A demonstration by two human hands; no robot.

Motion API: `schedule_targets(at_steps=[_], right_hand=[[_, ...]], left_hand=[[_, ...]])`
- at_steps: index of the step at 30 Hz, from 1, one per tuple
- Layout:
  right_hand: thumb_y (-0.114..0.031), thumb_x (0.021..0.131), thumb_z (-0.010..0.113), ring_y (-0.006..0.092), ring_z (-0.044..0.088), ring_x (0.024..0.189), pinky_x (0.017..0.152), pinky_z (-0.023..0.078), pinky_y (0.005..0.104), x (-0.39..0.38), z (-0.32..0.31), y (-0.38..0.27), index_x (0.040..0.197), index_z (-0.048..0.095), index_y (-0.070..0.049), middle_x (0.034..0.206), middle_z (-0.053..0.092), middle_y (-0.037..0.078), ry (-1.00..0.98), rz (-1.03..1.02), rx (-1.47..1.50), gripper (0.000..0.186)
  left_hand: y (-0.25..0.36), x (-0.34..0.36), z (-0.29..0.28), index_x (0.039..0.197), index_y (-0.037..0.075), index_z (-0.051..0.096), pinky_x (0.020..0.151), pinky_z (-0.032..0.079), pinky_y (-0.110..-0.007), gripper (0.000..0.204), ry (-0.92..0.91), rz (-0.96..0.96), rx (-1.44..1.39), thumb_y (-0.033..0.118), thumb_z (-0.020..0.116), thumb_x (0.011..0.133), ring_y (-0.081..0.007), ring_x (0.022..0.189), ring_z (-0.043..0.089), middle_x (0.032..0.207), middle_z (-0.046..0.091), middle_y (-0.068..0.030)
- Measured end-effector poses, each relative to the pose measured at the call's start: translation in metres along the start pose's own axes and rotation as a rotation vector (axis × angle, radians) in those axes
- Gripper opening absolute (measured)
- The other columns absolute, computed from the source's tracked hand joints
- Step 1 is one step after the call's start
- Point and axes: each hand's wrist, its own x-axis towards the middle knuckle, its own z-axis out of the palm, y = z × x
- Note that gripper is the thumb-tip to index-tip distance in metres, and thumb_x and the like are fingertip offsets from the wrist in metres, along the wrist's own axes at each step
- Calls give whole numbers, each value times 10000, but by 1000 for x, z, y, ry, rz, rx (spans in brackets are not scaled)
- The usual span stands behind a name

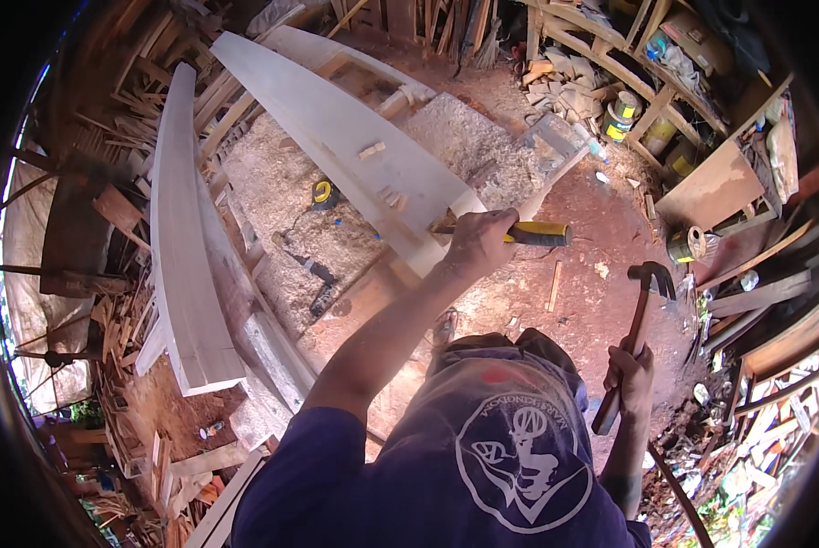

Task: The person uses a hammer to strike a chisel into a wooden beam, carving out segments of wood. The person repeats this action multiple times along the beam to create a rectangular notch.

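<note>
My left hand (482, 239) grips a yellow-and-black handled tool (542, 234), apparently a chisel, with its blade at the near end of a long, pale tapered board (336, 119). The board lies slanting on a wood-shaving-strewn bench (249, 164). My right hand (629, 374) is closed around the wooden handle of a claw hammer (651, 279), its head raised to the right of the chisel, apart from it. A yellow tape measure (325, 194) and a dark tool (309, 269) lie on the bench left of my left hand.
Another long curved board (190, 228) stands along the left. Wood offcuts (560, 87) and paint cans (619, 123) crowd the back right, with a loose can (688, 245) at the right. Scrap wood (784, 384) is heaped along the right edge. Reddish earth floor (574, 301) lies below.
</note>
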Motion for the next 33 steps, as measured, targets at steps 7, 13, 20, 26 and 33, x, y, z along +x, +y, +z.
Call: schedule_targets(at_steps=[7,13,20,26,33], right_hand=[[-82,854,670,111,444,371,361,372,269,-6,8,-4,743,512,-63,523,484,16,16,-12,-44,193],[-73,861,662,109,462,397,368,367,276,-19,36,-12,813,525,-38,558,508,23,58,-63,-150,149],[12,921,629,74,503,531,474,386,224,-49,60,-49,850,557,-62,625,520,5,214,-565,-237,126],[-79,936,658,165,552,576,488,400,374,-13,114,-49,933,540,16,705,592,116,67,-778,-532,151],[-27,939,639,47,420,477,425,318,221,-11,84,-82,854,524,-88,610,492,-7,160,-815,-325,156]], left_hand=[[-3,6,-16,943,96,653,662,558,-452,262,-53,35,12,165,759,713,-327,719,704,748,690,-117],[-13,-2,-28,941,99,641,650,546,-458,236,-98,48,-88,158,748,740,-319,724,708,738,688,-111],[-14,0,-39,939,95,626,655,533,-457,227,-3,-3,-160,165,740,757,-324,716,700,723,675,-117],[-17,-2,-30,886,121,675,608,494,-445,176,93,19,-201,157,746,728,-330,669,672,717,665,-102],[-25,-8,-40,963,101,644,628,531,-457,267,98,15,-186,179,767,740,-319,675,685,702,656,-102]])
